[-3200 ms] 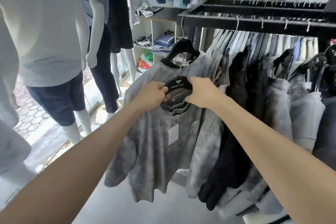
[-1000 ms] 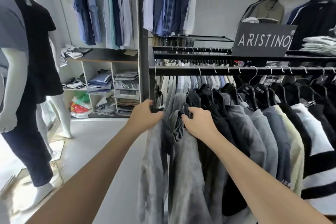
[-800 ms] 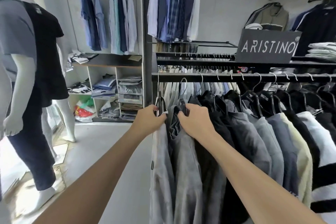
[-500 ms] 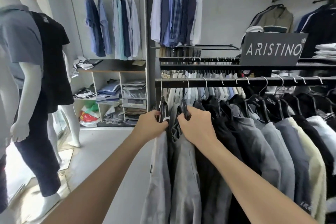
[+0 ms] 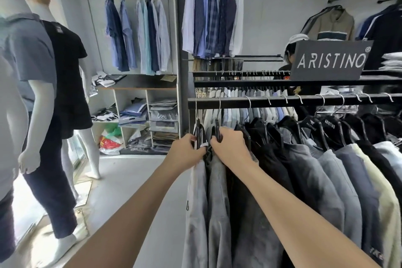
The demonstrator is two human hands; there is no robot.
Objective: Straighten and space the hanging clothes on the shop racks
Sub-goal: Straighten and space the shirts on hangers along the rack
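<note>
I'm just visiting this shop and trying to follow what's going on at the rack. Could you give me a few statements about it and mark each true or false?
1. Both hands grip hangers at the left end of the rail. True: the left hand holds the first hanger, the right hand the second hanger.
2. The two garments nearest the hands are bright red. False: they are grey.
3. A sign reading ARISTINO stands above the rail. True.
4. The mannequins stand to the right of the rack. False: they stand to the left.
5. The rail is nearly bare. False: it is crowded with dark and grey clothes.
</note>
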